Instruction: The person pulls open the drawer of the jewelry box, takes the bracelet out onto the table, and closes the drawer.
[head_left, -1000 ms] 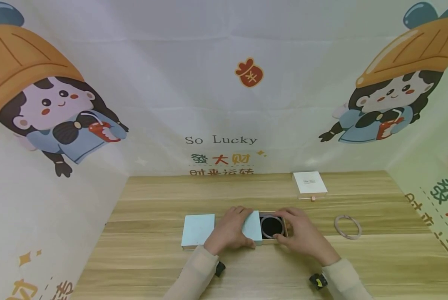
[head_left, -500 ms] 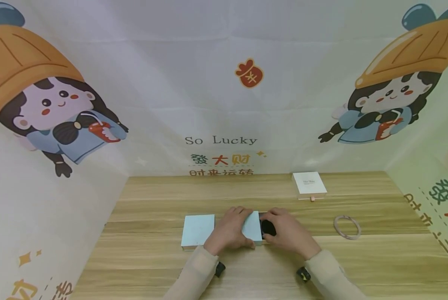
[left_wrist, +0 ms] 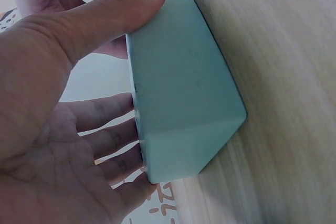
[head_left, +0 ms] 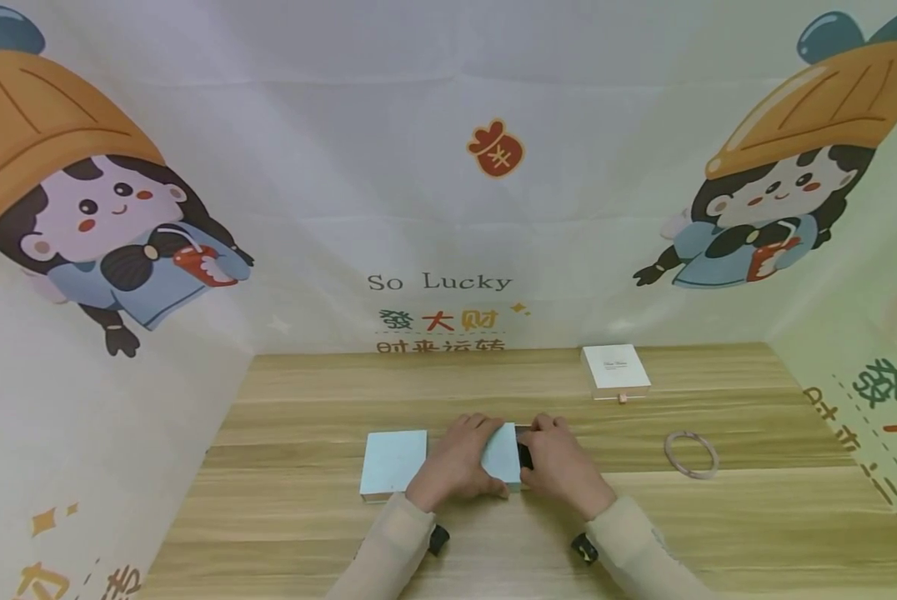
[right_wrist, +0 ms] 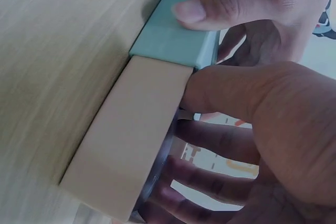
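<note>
My left hand [head_left: 456, 462] grips the light blue sleeve of a drawer gift box [head_left: 503, 454], its thumb on the near side and fingers at the far side. In the right wrist view the beige drawer [right_wrist: 121, 129] sticks out of the sleeve. A grey curved edge of a bangle [right_wrist: 160, 169] shows along the drawer's rim. My right hand [head_left: 564, 467] lies over the drawer, thumb at the rim close to the sleeve, fingers nearly straight and reaching across the bangle. Most of the bangle is hidden under this hand. A bit of dark lining shows between the hands.
Another light blue box [head_left: 394, 458] lies left of the left hand. At the back right sits a white box [head_left: 615, 367] with a small pull tab. A second bangle [head_left: 699, 476] lies flat on the wooden table [head_left: 306, 533], right of the right hand.
My right hand has moved left over the drawer, toward the sleeve, and now covers the bangle that showed inside. My left hand keeps its grip on the box.
</note>
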